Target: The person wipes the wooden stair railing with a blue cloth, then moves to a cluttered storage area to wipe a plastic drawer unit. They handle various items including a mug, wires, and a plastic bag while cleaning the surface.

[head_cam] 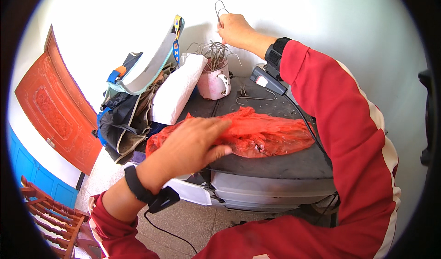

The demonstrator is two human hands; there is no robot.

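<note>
My right hand (236,28) is raised by the wall above an enamel mug and grips bent metal wire hooks (219,6), their curved ends sticking up past the fingers. The white-and-pink mug (211,86) is crammed with many more wire hooks (215,54). My left hand (193,143), slightly blurred, is over a crumpled red plastic bag (255,131), fingers extended and thumb apart. Whether its fingertips touch the bag I cannot tell. Behind the bag lie one S-shaped wire hook (256,99) and a binder clip (242,91).
The dark top (289,167) covers pale plastic drawers (272,190). Left of the mug are a white plastic roll (177,90), dark fabric bags (127,121) and a curved pale plastic piece (151,69) with a lanyard. A wooden chair (58,217) stands at lower left. Cables (299,110) trail from wrist-worn devices.
</note>
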